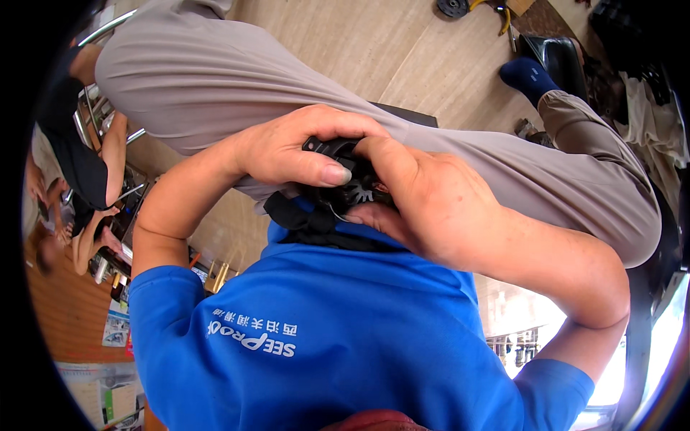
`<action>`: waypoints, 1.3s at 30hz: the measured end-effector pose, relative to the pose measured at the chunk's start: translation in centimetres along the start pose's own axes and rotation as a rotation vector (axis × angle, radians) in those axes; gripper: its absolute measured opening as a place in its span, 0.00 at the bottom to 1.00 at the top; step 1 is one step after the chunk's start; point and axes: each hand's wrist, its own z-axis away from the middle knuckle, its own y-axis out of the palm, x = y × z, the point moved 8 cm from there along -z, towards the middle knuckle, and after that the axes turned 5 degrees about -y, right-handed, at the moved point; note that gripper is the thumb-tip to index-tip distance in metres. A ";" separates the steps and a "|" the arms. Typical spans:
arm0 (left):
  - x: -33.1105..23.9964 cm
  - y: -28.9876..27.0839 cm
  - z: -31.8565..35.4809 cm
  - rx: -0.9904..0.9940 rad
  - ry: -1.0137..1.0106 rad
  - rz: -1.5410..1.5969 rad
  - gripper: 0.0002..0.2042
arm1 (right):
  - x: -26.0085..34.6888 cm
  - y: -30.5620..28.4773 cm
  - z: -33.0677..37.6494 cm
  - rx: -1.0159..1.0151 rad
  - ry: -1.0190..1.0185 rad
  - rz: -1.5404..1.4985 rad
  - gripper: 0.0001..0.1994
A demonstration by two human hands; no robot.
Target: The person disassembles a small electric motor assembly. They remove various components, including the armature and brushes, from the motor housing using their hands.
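Note:
Both my hands hold a black mechanical part (353,188) above my lap, against the front of my blue shirt. Its exact kind is unclear; a shiny, fan-shaped toothed detail shows on it. My left hand (298,147) wraps it from the left, thumb lying over its top. From the right, my right hand (435,190) grips it with bent fingers, its thumb low by a thin, wire-like loop. Much of the part lies behind my fingers. Black fabric (309,223) bunches at my waist just below it.
On the beige floor (402,61) ahead lie a black round disc (453,7) and a yellow-handled tool (496,13). A foot in a navy sock (528,77) rests beside a black shoe (555,61). Another person's bare leg (113,161) and hands are at the left.

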 end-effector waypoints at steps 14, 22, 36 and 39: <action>0.2 -0.5 0.7 -0.039 0.108 0.058 0.35 | 1.5 -5.4 -0.4 -0.034 -0.062 0.066 0.18; -1.2 -0.6 0.5 -0.096 0.159 -0.059 0.40 | 3.0 -4.7 -0.3 -0.015 -0.208 0.155 0.12; -0.1 -0.7 -0.2 -0.164 0.085 -0.249 0.42 | -0.8 -0.3 0.2 0.229 0.011 0.427 0.14; -0.2 -0.7 -0.1 -0.162 0.096 -0.283 0.41 | -0.8 -0.2 0.1 0.248 -0.023 0.409 0.14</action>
